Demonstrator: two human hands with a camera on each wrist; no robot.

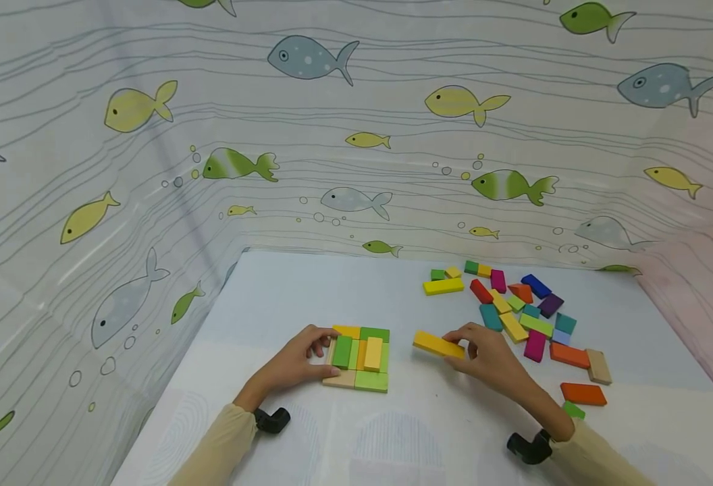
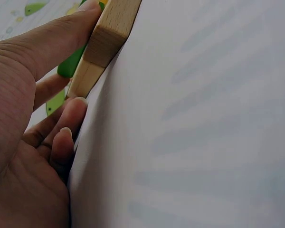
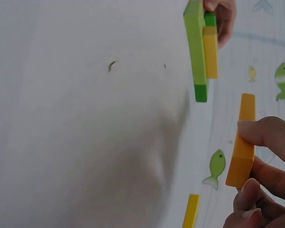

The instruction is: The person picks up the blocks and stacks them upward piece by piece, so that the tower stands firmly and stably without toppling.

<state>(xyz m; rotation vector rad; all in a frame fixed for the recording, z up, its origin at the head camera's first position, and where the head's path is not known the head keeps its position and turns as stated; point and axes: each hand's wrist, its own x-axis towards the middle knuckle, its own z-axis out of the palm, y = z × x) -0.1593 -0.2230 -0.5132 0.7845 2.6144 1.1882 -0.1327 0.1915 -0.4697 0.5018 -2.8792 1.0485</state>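
Observation:
On the table lies a flat square of wooden blocks (image 1: pixel 371 382) in green, yellow and plain wood. A dark green block (image 1: pixel 342 352) and a pale yellow block (image 1: pixel 373 354) lie on top of it, side by side. My left hand (image 1: pixel 298 358) is at the square's left side, thumb and index finger pinching the green block by its two ends. To the right of the square, my right hand (image 1: pixel 484 351) pinches an orange-yellow block (image 1: pixel 432 343) near one end. In the right wrist view that block (image 3: pixel 242 142) is held clear of the table.
Loose coloured blocks (image 1: pixel 535 326) are scattered over the right side of the table, several beyond my right hand. A yellow block (image 1: pixel 443 287) lies toward the back, and a red-orange block (image 1: pixel 584 393) near my right forearm. Fish-patterned sheeting (image 1: pixel 308 162) surrounds the table (image 1: pixel 283 290).

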